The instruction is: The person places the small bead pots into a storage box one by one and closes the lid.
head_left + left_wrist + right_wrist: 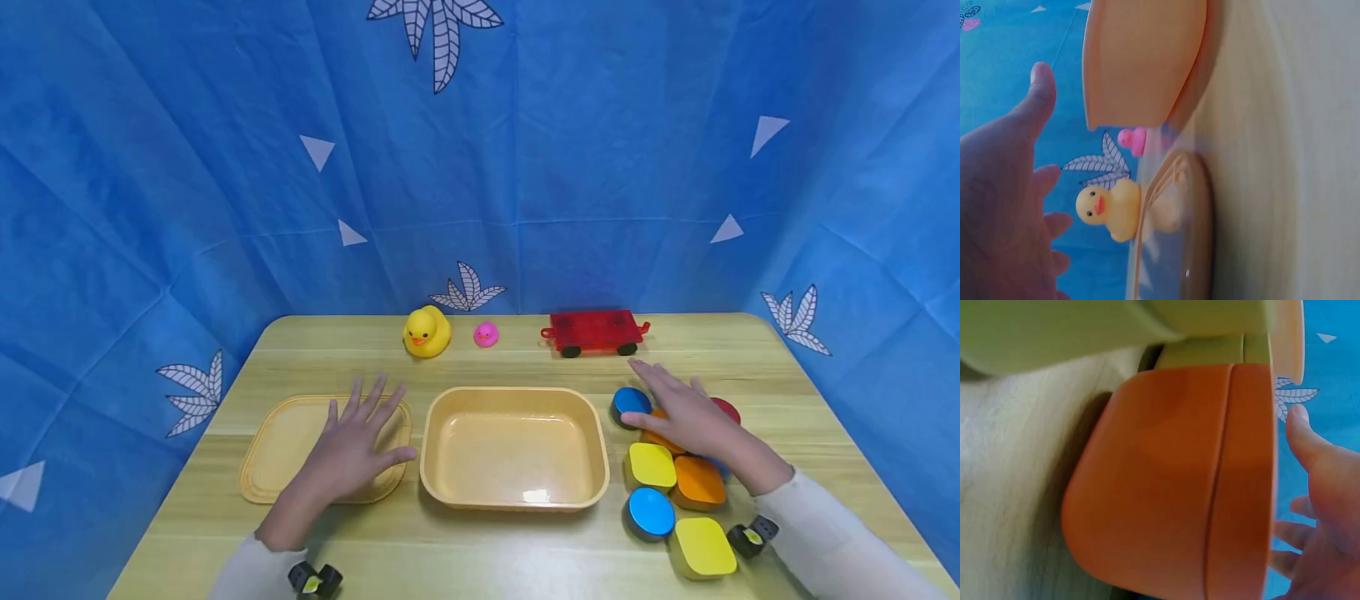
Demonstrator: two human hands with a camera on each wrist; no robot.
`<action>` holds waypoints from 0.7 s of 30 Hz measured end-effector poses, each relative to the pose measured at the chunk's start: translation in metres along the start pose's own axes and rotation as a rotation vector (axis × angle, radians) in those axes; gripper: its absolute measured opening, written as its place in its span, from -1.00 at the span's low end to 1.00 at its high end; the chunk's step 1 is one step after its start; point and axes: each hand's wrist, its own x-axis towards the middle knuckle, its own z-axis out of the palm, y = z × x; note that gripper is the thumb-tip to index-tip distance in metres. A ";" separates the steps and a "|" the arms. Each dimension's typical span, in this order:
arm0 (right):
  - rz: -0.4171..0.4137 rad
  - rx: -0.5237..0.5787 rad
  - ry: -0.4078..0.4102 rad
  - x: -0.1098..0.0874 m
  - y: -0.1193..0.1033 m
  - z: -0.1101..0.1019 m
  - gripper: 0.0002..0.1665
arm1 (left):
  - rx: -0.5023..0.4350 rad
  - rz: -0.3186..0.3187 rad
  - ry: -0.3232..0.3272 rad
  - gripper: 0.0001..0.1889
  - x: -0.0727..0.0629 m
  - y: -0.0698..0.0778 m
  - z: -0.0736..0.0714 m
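My left hand is spread over the right part of a flat beige lid, fingers straight and holding nothing. In the left wrist view its thumb points toward the wall of a beige tub. That rectangular tub stands between my hands, its inside bare. On the right, my right hand hovers with fingers extended above a cluster of small lidded containers. A blue round container is by its thumb, and a red one shows partly behind it. An orange container fills the right wrist view.
At the back stand a yellow duck, a small pink duck and a red wheeled wagon. Yellow containers, another blue round one and an orange square one sit front right. A blue curtain surrounds the table.
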 end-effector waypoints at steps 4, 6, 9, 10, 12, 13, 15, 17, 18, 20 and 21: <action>-0.012 0.010 -0.020 0.004 0.002 0.002 0.11 | -0.075 0.041 -0.014 0.01 -0.003 0.008 0.004; -0.017 0.017 -0.025 0.005 0.003 0.003 0.10 | -0.119 0.062 -0.021 0.01 -0.004 0.011 0.004; -0.013 0.019 -0.034 0.007 0.004 0.005 0.08 | -0.168 0.087 -0.040 0.04 -0.006 0.017 0.006; -0.014 0.019 -0.036 0.008 0.005 0.005 0.07 | -0.181 0.097 -0.046 0.06 -0.006 0.018 0.007; -0.017 0.022 -0.039 0.010 0.005 0.005 0.04 | -0.215 0.116 -0.060 0.09 -0.008 0.021 0.008; -0.020 0.024 -0.040 0.011 0.006 0.005 0.03 | -0.230 0.125 -0.068 0.12 -0.008 0.023 0.008; -0.026 0.035 -0.040 0.012 0.006 0.005 0.00 | -0.266 0.142 -0.083 0.16 -0.009 0.026 0.010; -0.030 0.052 -0.043 0.013 0.006 0.005 -0.02 | -0.300 0.154 -0.100 0.21 -0.010 0.028 0.011; -0.030 0.065 -0.043 0.013 0.006 0.005 -0.04 | -0.314 0.161 -0.105 0.24 -0.010 0.029 0.011; -0.026 0.081 -0.043 0.014 0.006 0.005 -0.06 | -0.332 0.170 -0.116 0.28 -0.010 0.031 0.012; -0.025 0.088 -0.042 0.014 0.006 0.005 -0.07 | -0.335 0.173 -0.120 0.29 -0.011 0.031 0.013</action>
